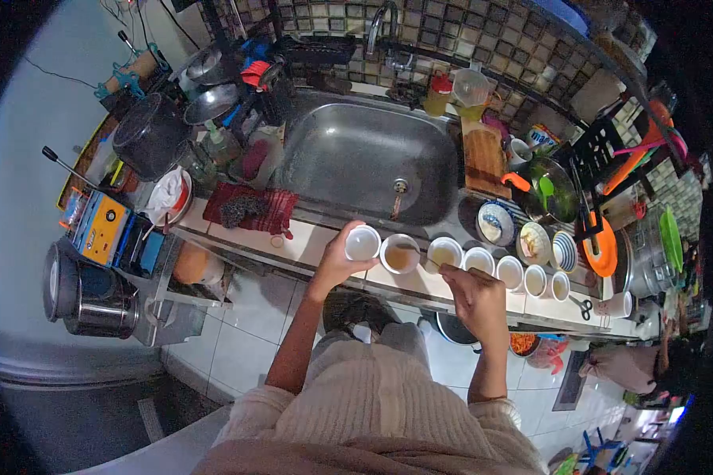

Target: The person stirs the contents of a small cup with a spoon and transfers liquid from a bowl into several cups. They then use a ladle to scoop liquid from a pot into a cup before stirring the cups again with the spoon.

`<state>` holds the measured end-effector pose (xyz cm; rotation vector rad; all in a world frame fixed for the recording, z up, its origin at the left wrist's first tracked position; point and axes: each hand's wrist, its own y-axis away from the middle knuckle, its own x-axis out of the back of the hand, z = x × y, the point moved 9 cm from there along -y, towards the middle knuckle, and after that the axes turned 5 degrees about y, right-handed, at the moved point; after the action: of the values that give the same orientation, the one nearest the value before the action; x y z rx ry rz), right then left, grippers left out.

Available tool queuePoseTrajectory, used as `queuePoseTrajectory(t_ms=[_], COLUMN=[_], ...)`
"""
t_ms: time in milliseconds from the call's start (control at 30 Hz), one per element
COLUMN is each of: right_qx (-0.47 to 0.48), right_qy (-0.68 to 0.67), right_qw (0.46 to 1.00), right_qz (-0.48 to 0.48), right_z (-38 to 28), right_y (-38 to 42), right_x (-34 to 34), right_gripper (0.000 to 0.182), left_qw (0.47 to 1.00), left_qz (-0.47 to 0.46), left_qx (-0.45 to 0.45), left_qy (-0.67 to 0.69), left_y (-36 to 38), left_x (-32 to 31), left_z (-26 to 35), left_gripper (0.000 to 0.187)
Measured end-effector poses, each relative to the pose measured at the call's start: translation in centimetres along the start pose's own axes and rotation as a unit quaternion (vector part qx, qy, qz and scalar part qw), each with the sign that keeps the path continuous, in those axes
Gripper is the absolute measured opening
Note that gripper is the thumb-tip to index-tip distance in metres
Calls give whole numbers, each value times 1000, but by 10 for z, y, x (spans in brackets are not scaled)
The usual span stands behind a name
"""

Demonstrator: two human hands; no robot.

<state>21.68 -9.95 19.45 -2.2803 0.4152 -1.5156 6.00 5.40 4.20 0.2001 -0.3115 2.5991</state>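
- From where I stand, with the person's body at six o'clock, a white cup [362, 242] sits near the middle of the clock; the left hand [335, 263] is clamped on its side, and what it contains is hard to make out.
- Toward four o'clock, the right hand [477, 297] has its fingertips pinched together on a thin utensil [433, 262], perhaps a spoon; its far tip is too blurred to follow.
- Six similar cups [510, 273] stand along the front of the tabletop [309, 241], running from the middle to just past three o'clock. The nearest holds something brownish, the next something pale yellow; the right hand hides part of one behind it.
- The steel sink [356, 150] lies at twelve o'clock, beyond the cups.
- At two o'clock, a packet [543, 136] shows large letters that seem to begin "ma"; the rest is too small to read.
- At nine o'clock, a yellow-and-blue box [107, 228] carries dark lettering that I cannot make out.
- Near four o'clock, below the tabletop, a bowl of orange food [523, 343] is partly covered by the tabletop's edge.
- Also at four o'clock, another person [626, 366] is cut off by the dark rim, hands indistinct.
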Motion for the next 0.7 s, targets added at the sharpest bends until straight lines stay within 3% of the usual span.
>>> queuePoseTrajectory(t_ms=[67, 133, 467, 567, 700], right_qx=[5, -3, -11, -1, -21], right_qy=[23, 71, 122, 103, 109], right_qw=[1000, 991, 977, 988, 982], right_qz=[-19, -115, -177, -118, -150], right_z=[2, 12, 13, 13, 16], right_y=[1, 6, -11, -20, -20], right_x=[-9, -41, -71, -66, -66], right_gripper=[17, 14, 14, 14, 14], left_qw=[1000, 1000, 1000, 1000, 1000], left_qz=[-1, -3, 2, -2, -12], left_qx=[-5, -9, -17, -19, 8], left_qy=[0, 0, 5, 0, 16], left_y=[0, 1, -1, 0, -1], left_x=[0, 0, 0, -1, -1], left_z=[2, 4, -4, 2, 1], left_gripper=[71, 72, 73, 71, 68])
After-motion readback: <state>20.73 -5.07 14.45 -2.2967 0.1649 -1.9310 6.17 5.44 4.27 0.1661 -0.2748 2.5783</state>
